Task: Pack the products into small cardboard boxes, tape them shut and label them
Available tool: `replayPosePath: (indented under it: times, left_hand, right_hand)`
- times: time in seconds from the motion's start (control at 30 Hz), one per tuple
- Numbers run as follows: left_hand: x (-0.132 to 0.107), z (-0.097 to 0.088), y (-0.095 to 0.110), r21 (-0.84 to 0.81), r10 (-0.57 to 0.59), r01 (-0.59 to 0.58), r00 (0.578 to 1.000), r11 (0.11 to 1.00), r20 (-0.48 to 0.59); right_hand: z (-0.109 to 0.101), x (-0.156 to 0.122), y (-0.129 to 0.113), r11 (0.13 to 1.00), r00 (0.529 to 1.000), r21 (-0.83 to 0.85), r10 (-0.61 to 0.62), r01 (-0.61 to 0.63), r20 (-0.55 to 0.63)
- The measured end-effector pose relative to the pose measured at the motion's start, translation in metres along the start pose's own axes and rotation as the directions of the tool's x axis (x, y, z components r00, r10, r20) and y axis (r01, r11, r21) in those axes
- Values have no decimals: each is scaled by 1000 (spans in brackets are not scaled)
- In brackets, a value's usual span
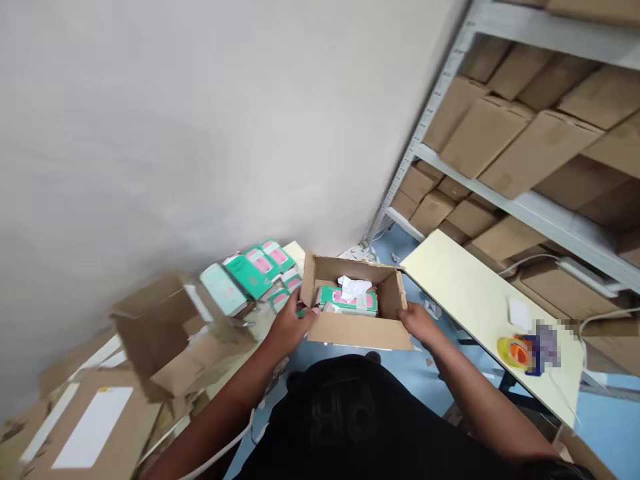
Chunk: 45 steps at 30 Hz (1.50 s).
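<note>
Between my hands is an open cardboard box (360,331), held up in front of my body with its flaps spread. My left hand (294,325) grips its left side, thumb along the near flap. On the opposite side, my right hand (416,320) closes around the right front corner. Inside the box lie green-and-pink packets (367,303), with a crumpled white paper (354,288) resting on top of them. The fingers of both hands are partly hidden behind the cardboard.
Green and pink boxes (257,263) cover a surface at left, beside an open carton (155,320) and a labelled carton (93,427). At right, a pale table (450,273) bears a tape roll (515,352). Beyond it, metal shelving (545,217) holds several cardboard boxes.
</note>
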<state>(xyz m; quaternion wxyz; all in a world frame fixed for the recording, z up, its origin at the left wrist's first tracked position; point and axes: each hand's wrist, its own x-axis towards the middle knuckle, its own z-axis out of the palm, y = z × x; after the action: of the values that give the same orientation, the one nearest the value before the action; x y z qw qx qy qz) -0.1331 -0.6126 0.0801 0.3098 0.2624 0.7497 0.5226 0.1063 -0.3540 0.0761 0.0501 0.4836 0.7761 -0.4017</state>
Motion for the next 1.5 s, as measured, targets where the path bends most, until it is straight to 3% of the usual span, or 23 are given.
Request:
replayPosePath:
  times: [0.13, 0.27, 0.43, 0.57, 0.67, 0.73, 0.87, 1.03, 1.1, 1.23, 1.3, 1.33, 1.4, 1.5]
  left_hand:
    - [43, 78, 22, 120, -67, 55, 993, 991, 96]
    - [86, 165, 51, 142, -9, -24, 974, 990, 224]
    - [140, 274, 82, 196, -41, -30, 937, 980, 348]
    - [182, 344, 97, 356, 0, -176, 896, 918, 444]
    - [215, 384, 107, 366, 39, -272, 845, 890, 533]
    - [236, 407, 113, 356, 69, -328, 812, 875, 579]
    - [279, 445, 121, 384, 37, -375, 754, 844, 656]
    - [329, 474, 129, 327, 20, -407, 651, 853, 759]
    - [347, 480, 134, 260, 82, -477, 584, 840, 808]
    - [376, 490, 148, 35, 326, -638, 439, 770, 837]
    - [387, 497, 158, -61, 388, -660, 362, 749, 847]
    - [392, 502, 165, -75, 393, -663, 345, 745, 853]
    - [401, 516, 179, -11, 356, -676, 374, 737, 856]
    - [410, 541, 203, 236, 214, -702, 489, 672, 846]
  right_hand:
    - [-44, 15, 62, 998, 996, 37, 43, -40, -72]
    - [-97, 28, 133, 991, 983, 101, 107, -92, -148]
    - [-154, 35, 214, 968, 944, 161, 229, -194, -237]
    - [-181, 45, 257, 939, 906, 190, 330, -286, -266]
    - [-193, 58, 277, 904, 863, 223, 418, -364, -283]
    - [-199, 69, 286, 876, 845, 312, 455, -368, -282]
    - [-207, 94, 298, 772, 840, 596, 461, -221, -286]
    - [-211, 121, 303, 640, 779, 745, 560, -189, -284]
    - [-212, 127, 301, 637, 722, 735, 620, -234, -307]
    - [-221, 130, 298, 655, 525, 687, 723, -315, -449]
    - [-228, 127, 298, 665, 436, 673, 736, -323, -518]
    - [-232, 126, 298, 676, 405, 662, 731, -324, -549]
    - [-240, 123, 300, 714, 388, 630, 697, -305, -603]
    - [-251, 121, 302, 779, 452, 581, 617, -237, -644]
